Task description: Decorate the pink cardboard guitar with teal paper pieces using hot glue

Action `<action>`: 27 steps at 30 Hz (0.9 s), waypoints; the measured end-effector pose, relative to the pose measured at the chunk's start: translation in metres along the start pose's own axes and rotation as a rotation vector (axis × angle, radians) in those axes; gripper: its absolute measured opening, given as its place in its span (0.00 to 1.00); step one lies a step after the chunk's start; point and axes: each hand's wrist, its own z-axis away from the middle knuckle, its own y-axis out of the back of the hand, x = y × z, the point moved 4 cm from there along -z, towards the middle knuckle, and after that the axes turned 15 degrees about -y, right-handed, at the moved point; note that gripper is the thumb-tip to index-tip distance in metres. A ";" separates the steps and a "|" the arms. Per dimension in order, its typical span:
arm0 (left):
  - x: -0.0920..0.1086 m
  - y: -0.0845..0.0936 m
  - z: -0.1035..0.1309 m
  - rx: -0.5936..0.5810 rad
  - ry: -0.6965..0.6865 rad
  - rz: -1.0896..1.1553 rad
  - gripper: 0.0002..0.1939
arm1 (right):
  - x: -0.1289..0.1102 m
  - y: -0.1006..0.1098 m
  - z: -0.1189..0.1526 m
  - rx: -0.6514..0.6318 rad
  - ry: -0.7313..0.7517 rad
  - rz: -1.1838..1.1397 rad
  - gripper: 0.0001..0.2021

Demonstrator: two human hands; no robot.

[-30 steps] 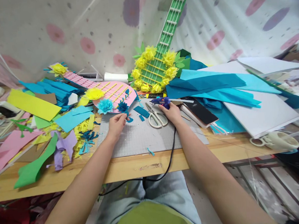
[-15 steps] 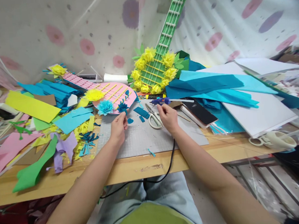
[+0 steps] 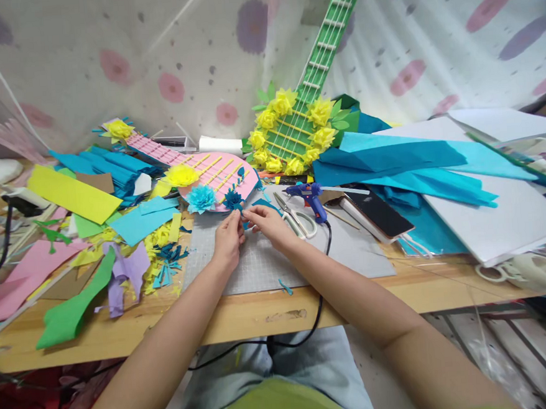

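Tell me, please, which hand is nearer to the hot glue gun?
Right. The right hand is left of the hot glue gun, with the scissors between them; the left hand is farther left, near the dark blue paper flower.

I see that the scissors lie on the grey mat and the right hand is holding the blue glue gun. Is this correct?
Not quite: the right hand is not holding the blue glue gun. The head view shows it apart from that hand, whose fingertips are close to the left hand. The scissors do lie on the grey mat.
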 end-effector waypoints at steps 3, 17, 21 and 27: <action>-0.001 0.000 0.000 0.009 0.013 -0.008 0.17 | 0.001 -0.002 -0.002 0.041 0.033 -0.045 0.09; 0.018 0.016 -0.008 0.008 -0.366 -0.416 0.16 | 0.002 0.017 -0.018 0.187 0.058 -0.122 0.06; 0.040 0.025 -0.021 0.008 -0.727 -0.902 0.19 | 0.005 0.036 -0.028 0.278 0.055 0.026 0.05; 0.028 0.010 -0.042 -0.325 -0.874 -1.388 0.40 | 0.010 0.035 -0.034 0.283 0.046 0.232 0.07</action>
